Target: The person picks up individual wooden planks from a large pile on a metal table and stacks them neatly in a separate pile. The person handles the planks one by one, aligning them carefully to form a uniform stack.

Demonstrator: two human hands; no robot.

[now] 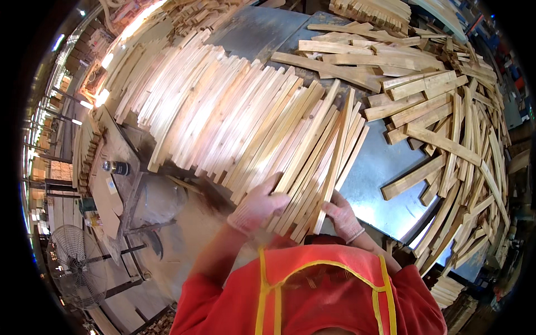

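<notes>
One slat (336, 156) leans across the right of the row (223, 123), its near end pinched by the right hand (343, 216); the left hand (258, 206), thumb parted, touches the row's near edge, its grip unclear. A pile (430, 111) lies right.

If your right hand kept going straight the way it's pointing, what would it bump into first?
My right hand would probably meet the slanted wooden stick first. It looks right at my thumb, though depth is hard to judge.
</notes>
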